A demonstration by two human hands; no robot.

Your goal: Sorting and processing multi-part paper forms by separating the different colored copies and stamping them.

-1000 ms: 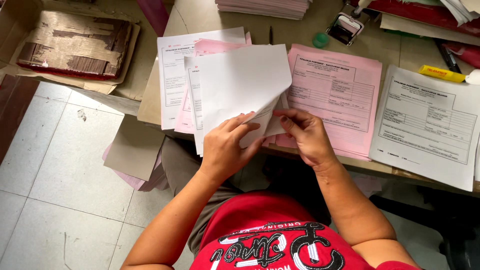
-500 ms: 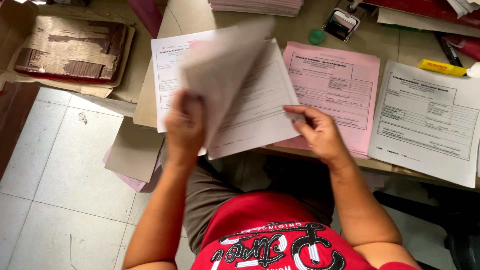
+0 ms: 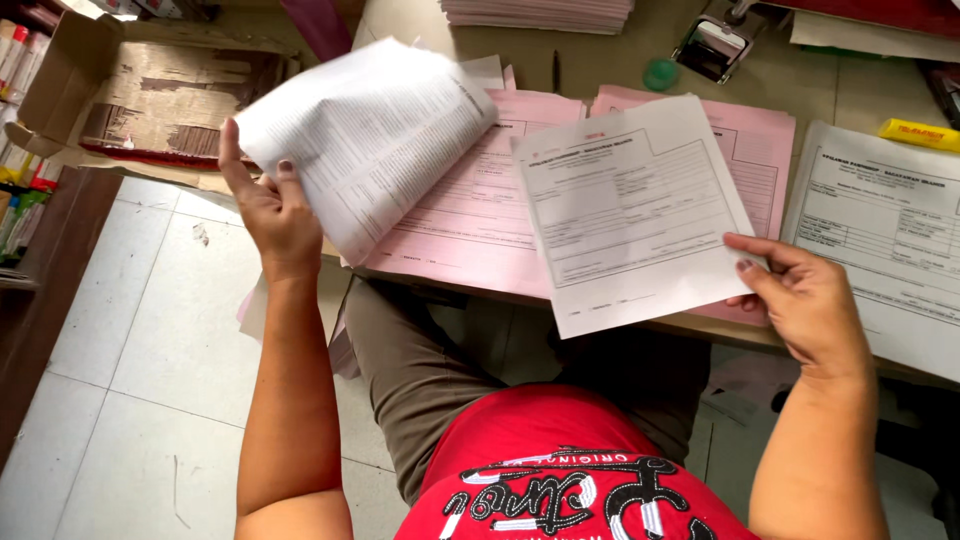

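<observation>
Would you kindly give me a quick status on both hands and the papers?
Left hand grips lifted white sheets. Right hand pinches single white form at its edge. Pink forms lie flat beneath; nothing blocking.

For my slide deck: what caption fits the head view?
Left hand lifts white sheets; right hand holds a white form.

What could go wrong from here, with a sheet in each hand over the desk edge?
1. The right hand pinches the white form only at one corner; it overhangs the desk edge and could slip to the floor.
2. The left hand holds the curled white sheet at one edge, raised off the desk; it may crease or bend further.
3. The pink forms lie overlapped under both sheets, so the order could get mixed.
</observation>
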